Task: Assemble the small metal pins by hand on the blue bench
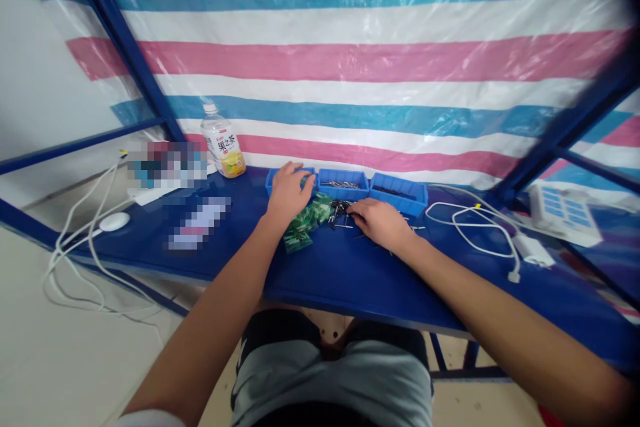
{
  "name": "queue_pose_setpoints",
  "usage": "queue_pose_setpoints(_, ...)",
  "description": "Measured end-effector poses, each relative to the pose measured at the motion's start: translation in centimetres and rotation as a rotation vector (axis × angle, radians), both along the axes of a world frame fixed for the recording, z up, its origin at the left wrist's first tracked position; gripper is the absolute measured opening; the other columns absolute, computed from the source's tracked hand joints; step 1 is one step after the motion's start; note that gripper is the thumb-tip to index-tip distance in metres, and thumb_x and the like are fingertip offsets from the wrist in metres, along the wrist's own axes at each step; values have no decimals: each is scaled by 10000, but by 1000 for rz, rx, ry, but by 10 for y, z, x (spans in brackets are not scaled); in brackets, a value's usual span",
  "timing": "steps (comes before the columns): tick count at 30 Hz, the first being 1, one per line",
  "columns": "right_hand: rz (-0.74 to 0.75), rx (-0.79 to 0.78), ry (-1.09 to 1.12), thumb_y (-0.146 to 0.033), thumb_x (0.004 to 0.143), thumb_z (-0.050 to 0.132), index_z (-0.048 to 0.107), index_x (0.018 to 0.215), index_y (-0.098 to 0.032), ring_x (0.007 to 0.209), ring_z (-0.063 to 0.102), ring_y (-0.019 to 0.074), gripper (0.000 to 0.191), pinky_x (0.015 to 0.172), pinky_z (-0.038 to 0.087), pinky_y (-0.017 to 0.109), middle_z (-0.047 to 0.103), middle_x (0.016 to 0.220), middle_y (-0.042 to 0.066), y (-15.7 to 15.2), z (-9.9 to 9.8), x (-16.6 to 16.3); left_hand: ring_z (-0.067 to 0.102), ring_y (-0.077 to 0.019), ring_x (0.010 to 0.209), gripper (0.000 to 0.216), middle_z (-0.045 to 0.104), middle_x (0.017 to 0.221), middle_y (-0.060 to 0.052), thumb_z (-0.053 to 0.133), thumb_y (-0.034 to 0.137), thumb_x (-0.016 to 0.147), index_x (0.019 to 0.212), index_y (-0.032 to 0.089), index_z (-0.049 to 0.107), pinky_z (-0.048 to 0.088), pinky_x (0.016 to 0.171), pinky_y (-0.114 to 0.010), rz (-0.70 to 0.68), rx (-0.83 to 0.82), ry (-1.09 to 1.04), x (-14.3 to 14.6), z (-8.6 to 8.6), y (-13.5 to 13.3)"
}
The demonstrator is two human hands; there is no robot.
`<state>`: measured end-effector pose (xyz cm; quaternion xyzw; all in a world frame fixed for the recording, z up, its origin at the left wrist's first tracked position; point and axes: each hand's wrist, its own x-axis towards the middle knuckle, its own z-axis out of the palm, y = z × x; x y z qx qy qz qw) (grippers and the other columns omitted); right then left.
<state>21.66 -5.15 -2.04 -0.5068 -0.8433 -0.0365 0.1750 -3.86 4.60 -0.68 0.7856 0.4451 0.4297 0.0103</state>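
Note:
My left hand (pixel 292 191) reaches over the left blue bin (pixel 273 180), its fingers stretched out and apart. A bit of green shows by its fingertips, inside or above that bin. Below it on the table lies a heap of small green plastic packets (pixel 305 223). Beside the heap is a loose pile of thin metal and black pieces, like screws or pins (pixel 340 212). My right hand (pixel 383 221) rests at this pile with fingers curled together at its edge; what they pinch is hidden. More thin pieces lie around and under the right hand.
The middle bin (pixel 344 192) holds silvery thin pieces, the right bin (pixel 400 205) dark ones. A drink bottle (pixel 223 143) stands at the back left. White cables and an adapter (pixel 534 250) lie right; a white power strip (pixel 563 213) sits beyond. Blue frame posts flank the table (pixel 320 273).

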Motion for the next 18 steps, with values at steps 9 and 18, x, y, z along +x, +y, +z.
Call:
queue_pose_setpoints(9,-37,45,-54,-156,989,554,726,1128,-213,968,710,255,229,767,507,319,768,1054,102,3,2,1,595,-277,1263,249,699,1233,-114,532,299,1036,1124,223,752,431,1168,-486,-483,21,-6,45,8,-53)
queue_pose_setpoints(18,13,180,300,-186,986,590,729,1067,-212,933,717,254,163,856,557,369,769,1018,85,2,3,3,638,-273,1198,326,756,1193,-98,533,281,1032,1305,207,696,483,1107,-474,-440,-36,39,45,3,-51)
